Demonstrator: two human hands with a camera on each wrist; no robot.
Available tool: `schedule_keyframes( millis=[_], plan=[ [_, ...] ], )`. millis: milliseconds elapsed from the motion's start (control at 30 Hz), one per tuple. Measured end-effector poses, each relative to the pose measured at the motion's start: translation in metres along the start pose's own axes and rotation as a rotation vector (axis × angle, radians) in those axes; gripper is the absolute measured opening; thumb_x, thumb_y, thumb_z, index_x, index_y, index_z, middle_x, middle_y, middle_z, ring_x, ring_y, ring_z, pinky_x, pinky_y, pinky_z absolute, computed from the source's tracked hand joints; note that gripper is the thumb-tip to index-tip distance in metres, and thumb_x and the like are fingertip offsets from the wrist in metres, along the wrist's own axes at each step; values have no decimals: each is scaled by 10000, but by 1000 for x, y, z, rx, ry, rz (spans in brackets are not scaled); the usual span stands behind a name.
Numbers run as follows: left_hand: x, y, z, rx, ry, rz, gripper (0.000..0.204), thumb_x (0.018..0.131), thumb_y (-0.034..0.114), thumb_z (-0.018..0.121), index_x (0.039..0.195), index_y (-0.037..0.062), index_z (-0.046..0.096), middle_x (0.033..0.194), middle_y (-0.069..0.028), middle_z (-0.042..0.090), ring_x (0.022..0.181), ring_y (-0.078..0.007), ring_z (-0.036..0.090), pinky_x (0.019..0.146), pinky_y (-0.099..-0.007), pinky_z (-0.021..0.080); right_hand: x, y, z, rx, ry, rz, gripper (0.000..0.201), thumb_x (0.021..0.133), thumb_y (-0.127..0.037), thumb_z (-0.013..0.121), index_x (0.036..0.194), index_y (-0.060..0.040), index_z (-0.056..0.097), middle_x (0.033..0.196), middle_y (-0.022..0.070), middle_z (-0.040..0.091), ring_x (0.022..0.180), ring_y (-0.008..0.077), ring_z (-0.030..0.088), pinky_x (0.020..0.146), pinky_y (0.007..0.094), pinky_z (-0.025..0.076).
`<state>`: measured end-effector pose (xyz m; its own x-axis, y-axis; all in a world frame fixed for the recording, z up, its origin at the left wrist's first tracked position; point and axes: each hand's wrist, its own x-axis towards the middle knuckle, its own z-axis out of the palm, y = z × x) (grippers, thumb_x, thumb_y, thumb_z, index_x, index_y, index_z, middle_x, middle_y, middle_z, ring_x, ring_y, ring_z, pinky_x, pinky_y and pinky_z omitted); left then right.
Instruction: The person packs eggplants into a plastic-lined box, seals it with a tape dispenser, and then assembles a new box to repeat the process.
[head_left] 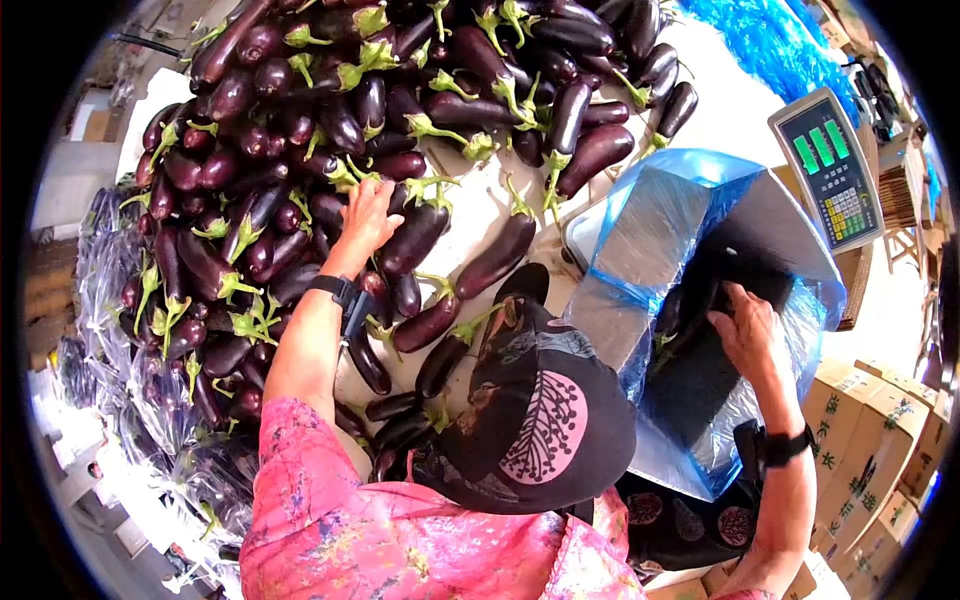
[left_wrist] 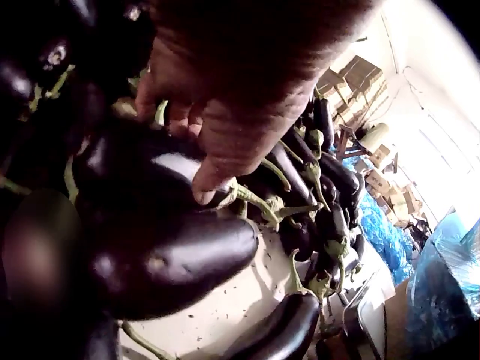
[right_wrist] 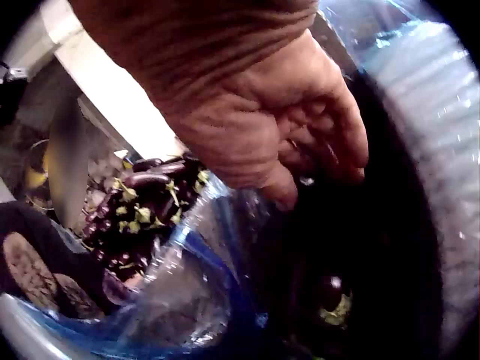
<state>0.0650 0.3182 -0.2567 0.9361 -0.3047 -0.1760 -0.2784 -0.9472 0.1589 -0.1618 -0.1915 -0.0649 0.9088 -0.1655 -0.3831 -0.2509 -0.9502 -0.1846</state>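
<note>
Over the heap of dark purple eggplants (head_left: 220,170), the left hand (head_left: 370,215) is palm down. In the left wrist view, the left hand (left_wrist: 232,112) has its thumb on a glossy eggplant (left_wrist: 142,161) near the green stem end, with the fingers bent over its far side. The right hand (head_left: 752,335) is inside a box lined with clear blue plastic (head_left: 640,230). Its fingers are loosely bent with nothing between them, as the right wrist view shows of the right hand (right_wrist: 300,127). Below it an eggplant (right_wrist: 334,283) lies in the dark interior.
A scale display (head_left: 828,165) stands beyond the lined box. Cardboard boxes (head_left: 860,430) are stacked at the right. Blue plastic (head_left: 770,55) lies at the top right, clear plastic bags (head_left: 130,330) at the left. A person's capped head (head_left: 540,400) is between the arms.
</note>
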Motion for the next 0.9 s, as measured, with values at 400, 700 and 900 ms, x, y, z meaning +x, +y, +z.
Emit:
schedule_keyframes(
  millis=[400, 700, 900],
  plan=[
    [-21, 90, -108, -1562, -210, -74, 580, 869, 285, 735, 1332, 7, 523, 1182, -76, 642, 1036, -159, 634, 940, -303, 507, -24, -71, -58, 861, -50, -87, 382, 943, -162, 660, 1246, 63, 601, 1042, 172, 728, 971, 206, 699, 857, 330, 545],
    [-31, 283, -183, -1321, -300, 709, 827, 948, 370, 684, 1561, 29, 245, 1212, -119, 597, 1021, -164, 597, 893, -298, 487, 6, -106, -91, 1372, -110, -218, 560, 912, -317, 698, 1343, 2, 538, 1192, 80, 645, 1123, 137, 575, 986, 265, 418],
    [-10, 242, -160, -1184, -524, 445, 473, 1009, 337, 561, 1361, 21, 567, 970, -43, 691, 936, -123, 662, 903, -299, 528, -57, -48, -74, 1167, -36, 229, 634, 882, -257, 752, 1391, -5, 471, 1116, 95, 664, 1039, 167, 627, 929, 312, 479]
  ],
)
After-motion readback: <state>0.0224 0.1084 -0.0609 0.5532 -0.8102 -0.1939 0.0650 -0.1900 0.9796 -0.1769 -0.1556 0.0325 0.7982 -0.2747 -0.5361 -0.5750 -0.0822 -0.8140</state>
